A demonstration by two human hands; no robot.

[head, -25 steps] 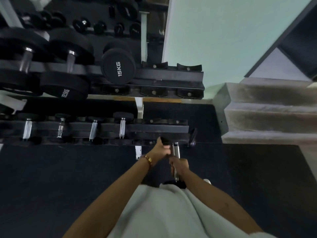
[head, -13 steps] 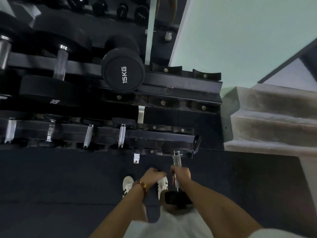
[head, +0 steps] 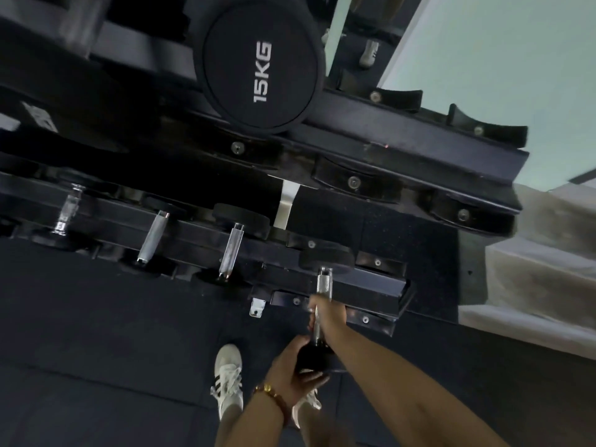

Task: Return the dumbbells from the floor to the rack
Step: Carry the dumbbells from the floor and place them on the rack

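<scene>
A small black dumbbell with a chrome handle (head: 323, 282) lies partly over the right end of the lower rack tier (head: 371, 287). Its far head sits on a rear cradle; its near head hangs in front of the rack. My right hand (head: 329, 317) grips the chrome handle. Under the near black head, my left hand (head: 298, 374) cups it with curled fingers. Several more small dumbbells (head: 230, 250) rest in the lower tier to the left.
A 15KG dumbbell (head: 261, 71) sits on the upper tier (head: 419, 140), with bare cradles to its right. Concrete steps (head: 532, 253) rise on the right. My white shoes (head: 227, 379) stand on the black rubber floor (head: 96, 350) just before the rack.
The view has moved closer to the rack. The dumbbell has gone forward so its far head is over the lower tier. My left hand has shifted under the near head.
</scene>
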